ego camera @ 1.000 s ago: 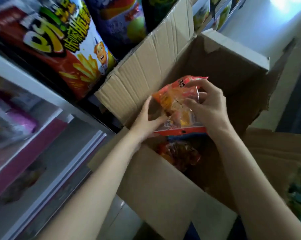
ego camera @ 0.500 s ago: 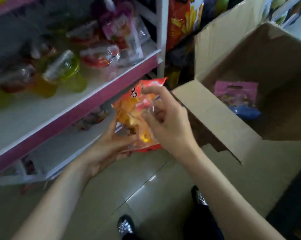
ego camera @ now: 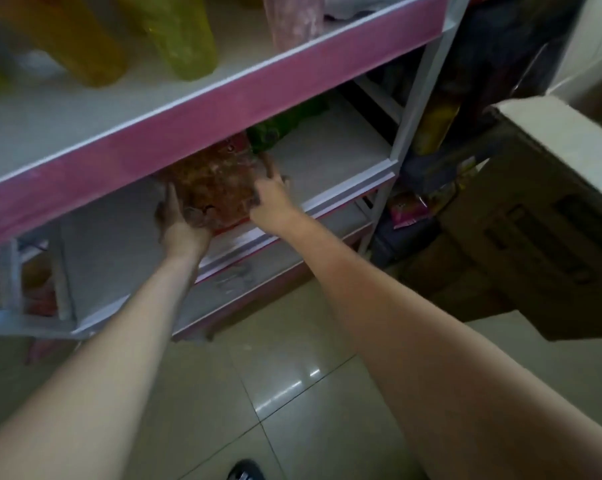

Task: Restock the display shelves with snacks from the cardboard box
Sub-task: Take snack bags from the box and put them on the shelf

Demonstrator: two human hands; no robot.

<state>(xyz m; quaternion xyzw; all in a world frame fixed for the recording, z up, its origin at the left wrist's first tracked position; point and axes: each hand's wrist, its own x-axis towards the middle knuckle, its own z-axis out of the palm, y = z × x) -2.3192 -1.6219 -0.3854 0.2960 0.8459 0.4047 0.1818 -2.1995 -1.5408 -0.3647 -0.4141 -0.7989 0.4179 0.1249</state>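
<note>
An orange-red snack bag (ego camera: pixel 216 188) lies on the white lower shelf (ego camera: pixel 330 157), half under the pink front strip of the upper shelf (ego camera: pixel 223 109). My left hand (ego camera: pixel 178 220) grips the bag's left lower edge, thumb up along its side. My right hand (ego camera: pixel 271 199) holds its right edge with curled fingers. The cardboard box (ego camera: pixel 534 220) stands at the right, its flap pale at the top; its inside is out of sight.
A green packet (ego camera: pixel 278 129) lies on the same shelf just behind the bag. Yellow and green bottles (ego camera: pixel 181 36) stand on the upper shelf. More packets (ego camera: pixel 406 209) sit between the shelf post and the box. A glossy tiled floor (ego camera: pixel 292 393) lies below.
Both hands carried the snack bag out of the box, leftward and down onto the lower shelf. My view swung from the box to the shelves.
</note>
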